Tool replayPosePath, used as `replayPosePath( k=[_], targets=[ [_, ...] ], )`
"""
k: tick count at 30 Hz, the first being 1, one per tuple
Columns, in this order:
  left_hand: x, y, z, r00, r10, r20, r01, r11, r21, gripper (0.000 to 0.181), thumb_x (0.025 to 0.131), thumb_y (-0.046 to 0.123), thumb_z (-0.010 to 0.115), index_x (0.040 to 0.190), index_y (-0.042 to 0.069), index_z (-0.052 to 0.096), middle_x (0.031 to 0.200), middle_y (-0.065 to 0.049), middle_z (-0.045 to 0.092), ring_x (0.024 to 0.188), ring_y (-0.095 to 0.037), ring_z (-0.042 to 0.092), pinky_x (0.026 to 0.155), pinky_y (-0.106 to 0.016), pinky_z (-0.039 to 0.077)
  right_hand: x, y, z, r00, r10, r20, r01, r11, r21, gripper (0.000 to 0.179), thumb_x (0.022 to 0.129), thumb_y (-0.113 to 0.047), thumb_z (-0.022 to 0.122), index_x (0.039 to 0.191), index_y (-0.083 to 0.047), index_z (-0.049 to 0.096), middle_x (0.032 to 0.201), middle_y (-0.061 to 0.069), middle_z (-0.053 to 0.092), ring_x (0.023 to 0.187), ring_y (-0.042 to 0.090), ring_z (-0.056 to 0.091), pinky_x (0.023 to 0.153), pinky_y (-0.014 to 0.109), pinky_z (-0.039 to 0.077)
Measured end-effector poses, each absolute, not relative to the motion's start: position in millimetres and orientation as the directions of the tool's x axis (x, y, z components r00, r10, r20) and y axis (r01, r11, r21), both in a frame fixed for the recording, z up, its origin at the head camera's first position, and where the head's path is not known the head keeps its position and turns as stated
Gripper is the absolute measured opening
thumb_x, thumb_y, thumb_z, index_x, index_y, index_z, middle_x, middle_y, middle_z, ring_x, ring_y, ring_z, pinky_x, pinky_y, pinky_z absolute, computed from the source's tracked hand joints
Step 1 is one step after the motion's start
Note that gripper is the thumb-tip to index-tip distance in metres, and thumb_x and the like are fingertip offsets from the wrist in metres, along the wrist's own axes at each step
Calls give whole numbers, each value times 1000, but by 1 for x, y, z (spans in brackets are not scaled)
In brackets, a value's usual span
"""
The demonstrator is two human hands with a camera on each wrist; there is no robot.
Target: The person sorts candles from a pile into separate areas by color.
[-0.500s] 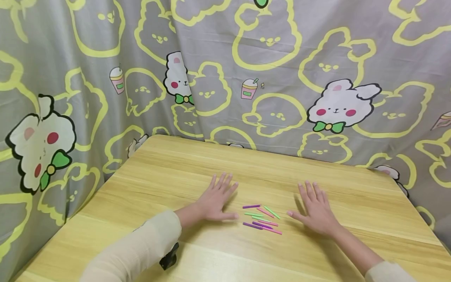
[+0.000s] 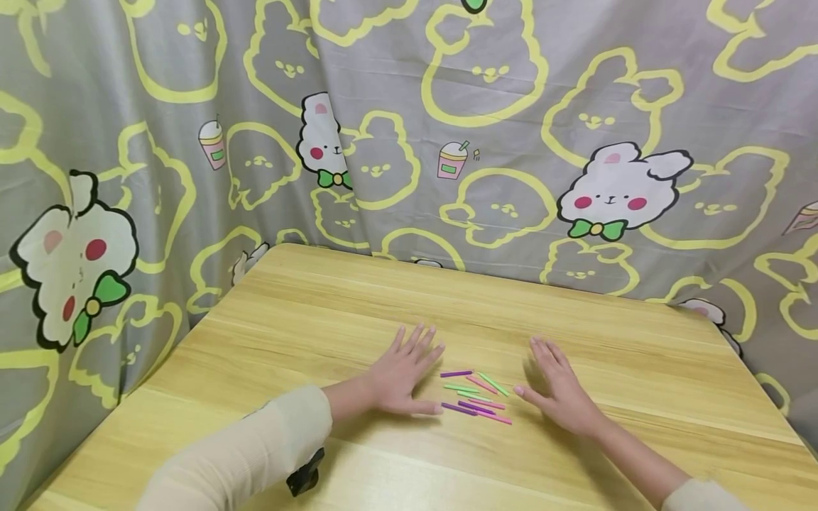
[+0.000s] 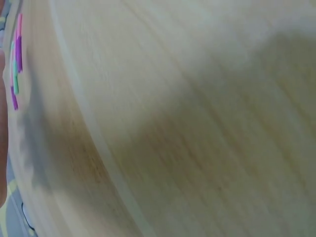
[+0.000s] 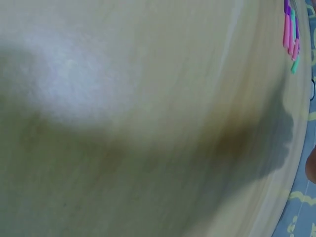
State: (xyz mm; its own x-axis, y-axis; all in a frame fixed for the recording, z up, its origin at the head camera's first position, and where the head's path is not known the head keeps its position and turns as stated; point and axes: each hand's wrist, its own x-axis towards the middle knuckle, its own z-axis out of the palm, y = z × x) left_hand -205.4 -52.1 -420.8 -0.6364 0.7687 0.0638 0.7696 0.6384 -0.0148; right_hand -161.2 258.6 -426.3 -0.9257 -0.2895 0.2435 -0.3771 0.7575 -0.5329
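Several short thin sticks in purple, green and pink lie loosely heaped on the wooden table point(image 2: 358, 298). Among them are a purple stick point(image 2: 456, 374) at the back, a green stick point(image 2: 493, 384) at the back right and a pink stick point(image 2: 494, 419) at the front. My left hand point(image 2: 402, 372) is just left of them, fingers spread, thumb tip close to the front purple stick. On the other side my right hand point(image 2: 561, 390) has its fingers extended and holds nothing. Both wrist views show mostly tabletop, with the sticks small at the edge.
A grey curtain point(image 2: 396, 85) with yellow outlines and cartoon animals hangs behind the table and along its left side. A small black object point(image 2: 305, 474) sits under the left forearm.
My left hand has shifted slightly right and nearer to me. The right hand has moved a little left, its fingers closer together. The sticks have stayed put.
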Motion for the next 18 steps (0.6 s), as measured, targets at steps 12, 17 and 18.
replayPosePath(
  k=[12,17,18],
  targets=[
    [-192,-44,-421,-599,800,17,799,599,-55,99,80,76,37,149,9,15,155,-19,7,143,-38,10,117,-56,11,-152,238,-433,-904,-282,321,-419,731,-538,76,79,-22,72,136,11,35,140,30,36,128,47,30,100,69,29],
    [-186,-41,-420,-587,809,-6,809,587,-35,96,83,73,37,148,6,16,155,-19,8,143,-37,11,117,-52,13,-149,230,-437,-892,-257,372,-431,732,-527,69,78,-16,73,133,10,41,134,27,46,123,44,42,100,63,36],
    [-186,-40,-420,-584,812,-11,812,583,-29,95,84,72,37,148,5,17,155,-19,9,143,-37,12,118,-50,13,-148,229,-437,-892,-249,377,-428,732,-530,68,78,-16,73,133,10,42,133,27,48,122,43,43,100,61,37]
  ],
)
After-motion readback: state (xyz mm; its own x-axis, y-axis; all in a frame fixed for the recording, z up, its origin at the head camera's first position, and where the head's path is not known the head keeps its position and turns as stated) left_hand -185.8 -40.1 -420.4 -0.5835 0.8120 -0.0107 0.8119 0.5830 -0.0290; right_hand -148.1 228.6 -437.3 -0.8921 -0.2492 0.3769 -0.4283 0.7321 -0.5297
